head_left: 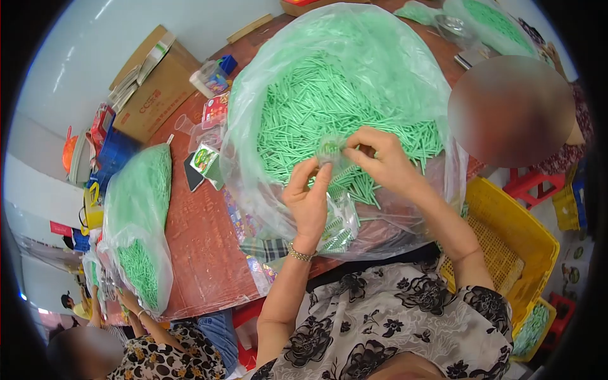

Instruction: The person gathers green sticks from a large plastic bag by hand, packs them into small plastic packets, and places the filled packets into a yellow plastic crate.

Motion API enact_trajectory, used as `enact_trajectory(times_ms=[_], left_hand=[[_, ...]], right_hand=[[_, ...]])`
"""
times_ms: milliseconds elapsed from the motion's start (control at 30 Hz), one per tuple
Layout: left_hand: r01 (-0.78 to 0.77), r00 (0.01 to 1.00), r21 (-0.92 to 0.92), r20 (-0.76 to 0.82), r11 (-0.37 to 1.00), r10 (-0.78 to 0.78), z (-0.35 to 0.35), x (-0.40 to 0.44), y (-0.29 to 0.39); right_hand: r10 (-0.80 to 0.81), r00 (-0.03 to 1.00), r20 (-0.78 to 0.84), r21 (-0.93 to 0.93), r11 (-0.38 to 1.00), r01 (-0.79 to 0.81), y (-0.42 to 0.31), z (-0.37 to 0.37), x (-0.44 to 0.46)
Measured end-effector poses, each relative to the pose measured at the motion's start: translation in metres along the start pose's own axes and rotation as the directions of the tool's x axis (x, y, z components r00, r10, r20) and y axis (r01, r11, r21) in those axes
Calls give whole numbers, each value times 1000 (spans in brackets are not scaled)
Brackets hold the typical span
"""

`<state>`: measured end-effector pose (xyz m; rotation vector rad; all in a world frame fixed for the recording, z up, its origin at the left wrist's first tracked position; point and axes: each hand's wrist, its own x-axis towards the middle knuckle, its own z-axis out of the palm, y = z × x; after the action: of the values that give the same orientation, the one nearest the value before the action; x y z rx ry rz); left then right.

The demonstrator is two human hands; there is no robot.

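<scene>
A large clear plastic bag (244,136) lies wide open on the red table, full of thin green sticks (310,95). Over its near part, my left hand (307,193) and my right hand (380,158) pinch a small clear packet (331,149) with a green print, one hand at each side. Both hands have their fingers closed on it. Below them, several clear packets (342,221) of green sticks lie at the bag's near edge.
The red table (199,253) holds another bag of green sticks (139,221) at the left. A cardboard box (158,82) stands at the back left. A yellow crate (519,228) is at the right. People sit at both sides, one person's arm (149,323) at the lower left.
</scene>
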<state>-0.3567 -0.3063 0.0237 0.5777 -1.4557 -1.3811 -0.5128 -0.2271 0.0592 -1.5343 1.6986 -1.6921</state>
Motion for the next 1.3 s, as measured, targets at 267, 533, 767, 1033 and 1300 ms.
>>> enact_trajectory(times_ms=[267,533,767,1033,1300], left_hand=[[-136,989,291,96,947,112,11,-11,22],[-131,991,277,13,952,133,18,-17,0],[-89,996,366,54,926,74,26,-14,-18],[-57,998,494,60,868,31,23,-15,-24],[-73,997,525,62,848,47,24,-16,-20]], right_hand=[[25,960,-279,25,1000,-18,5,-107,-71],[471,714,-518,-124,785,-607,138,-255,-320],[957,286,-55,-465,229,-855,327,-179,-508],[828,179,-531,115,279,-953,414,-142,-556],[778,118,-617,528,521,-671,481,-166,-557]])
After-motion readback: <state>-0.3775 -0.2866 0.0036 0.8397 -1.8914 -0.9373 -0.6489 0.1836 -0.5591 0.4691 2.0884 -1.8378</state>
